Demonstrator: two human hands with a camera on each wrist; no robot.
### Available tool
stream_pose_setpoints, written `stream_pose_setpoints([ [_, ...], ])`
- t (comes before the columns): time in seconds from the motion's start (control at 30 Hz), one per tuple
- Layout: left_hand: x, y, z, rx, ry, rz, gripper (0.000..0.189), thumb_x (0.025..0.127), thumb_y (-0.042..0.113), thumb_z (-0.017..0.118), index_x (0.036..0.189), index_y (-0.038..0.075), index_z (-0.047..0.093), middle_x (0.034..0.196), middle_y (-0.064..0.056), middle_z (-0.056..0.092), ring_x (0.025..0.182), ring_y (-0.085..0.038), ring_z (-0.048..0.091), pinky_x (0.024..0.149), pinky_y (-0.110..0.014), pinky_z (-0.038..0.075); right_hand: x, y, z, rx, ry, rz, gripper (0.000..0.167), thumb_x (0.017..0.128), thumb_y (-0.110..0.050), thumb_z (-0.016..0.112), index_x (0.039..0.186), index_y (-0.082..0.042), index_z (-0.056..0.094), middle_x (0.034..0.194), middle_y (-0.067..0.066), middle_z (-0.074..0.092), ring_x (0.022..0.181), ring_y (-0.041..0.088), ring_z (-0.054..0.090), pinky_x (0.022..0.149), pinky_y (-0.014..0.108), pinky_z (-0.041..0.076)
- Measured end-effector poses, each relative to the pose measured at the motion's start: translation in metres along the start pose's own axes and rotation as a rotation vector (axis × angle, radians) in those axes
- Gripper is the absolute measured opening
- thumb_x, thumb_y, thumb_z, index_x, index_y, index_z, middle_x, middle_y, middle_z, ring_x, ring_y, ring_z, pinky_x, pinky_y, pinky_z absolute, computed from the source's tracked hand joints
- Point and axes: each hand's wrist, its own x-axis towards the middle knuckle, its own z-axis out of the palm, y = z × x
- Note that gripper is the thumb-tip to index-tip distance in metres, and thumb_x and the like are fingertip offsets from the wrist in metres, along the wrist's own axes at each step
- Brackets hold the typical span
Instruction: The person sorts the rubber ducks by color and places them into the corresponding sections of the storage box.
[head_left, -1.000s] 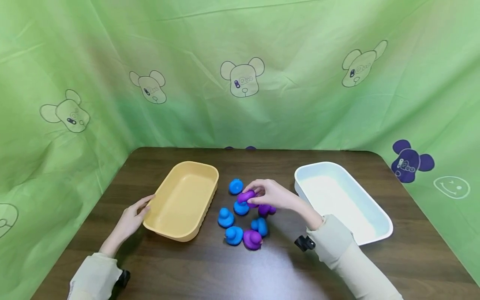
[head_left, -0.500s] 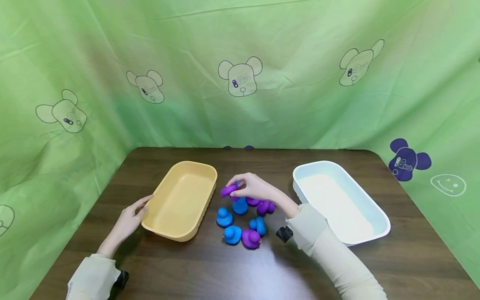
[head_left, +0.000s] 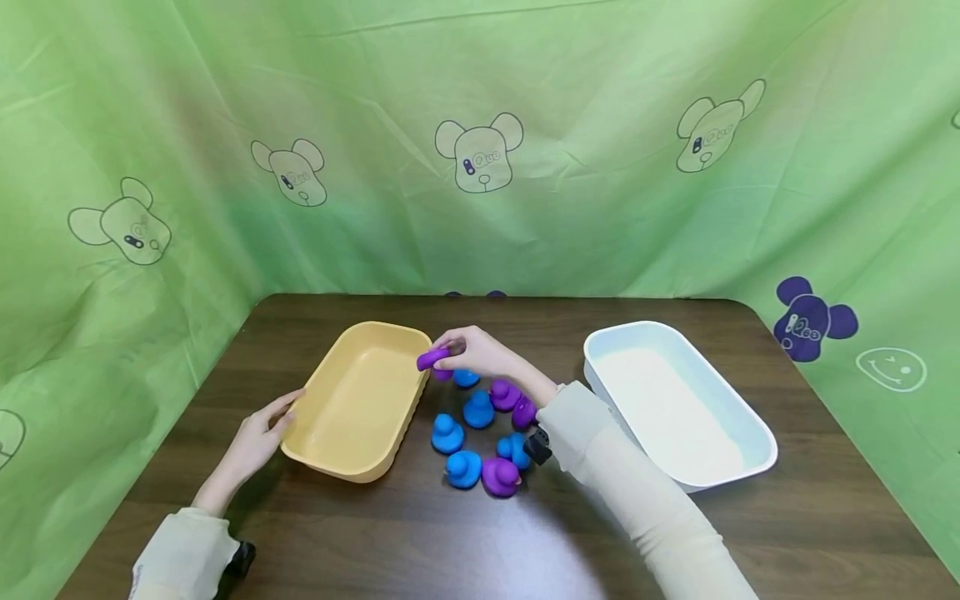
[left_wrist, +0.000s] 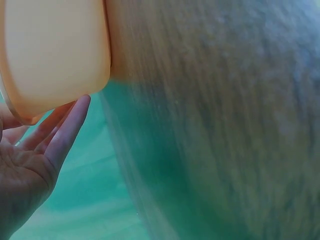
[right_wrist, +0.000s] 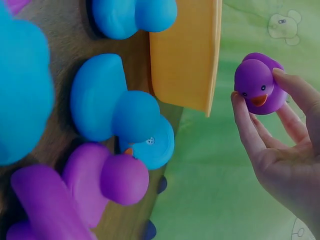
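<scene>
My right hand (head_left: 472, 352) pinches a purple rubber duck (right_wrist: 260, 82) between thumb and fingertips, above the far right corner of the yellow tray (head_left: 356, 400). Its orange beak and eyes show in the right wrist view. At the tray's left side, my left hand (head_left: 255, 437) touches the rim with fairly straight fingers (left_wrist: 75, 122). Several blue ducks lie on the table, among them one blue duck (head_left: 447, 433) nearest the tray. Purple ones lie among them, including a purple duck (head_left: 501, 477) at the front of the group.
A white tray (head_left: 678, 408) stands on the right of the dark wooden table (head_left: 420, 542). Behind the table hangs a green cloth (head_left: 570, 225) printed with cartoon mouse heads. The right forearm reaches over the table between the ducks and the white tray.
My right hand has carried the purple duck left and away from me, from above the group to the yellow tray's far right corner. The left hand stays at the tray's rim.
</scene>
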Motion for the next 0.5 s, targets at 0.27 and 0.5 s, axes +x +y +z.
stream_pose_setpoints([
  [0.27,0.000,-0.001,0.000,0.009,0.002,-0.002,0.035,0.092,0.010,0.045,0.126,0.003,0.047,0.112,-0.023,0.056,0.101,-0.031,0.052,0.079,-0.040,0.041,0.013,-0.004,0.006,0.031,0.046,0.032,0.024,0.080,-0.008,0.065,0.102,0.002,0.062,0.091,0.014,0.066,0.083,0.019,0.061,0.072,0.023,0.043],
  [0.5,0.000,0.000,0.000,0.007,-0.002,-0.007,0.035,0.092,0.011,0.045,0.127,0.003,0.047,0.112,-0.023,0.056,0.101,-0.031,0.052,0.079,-0.040,0.042,0.024,-0.004,0.014,0.061,0.083,0.065,0.025,0.079,-0.008,0.065,0.101,0.003,0.063,0.095,0.015,0.065,0.090,0.022,0.060,0.074,0.021,0.042],
])
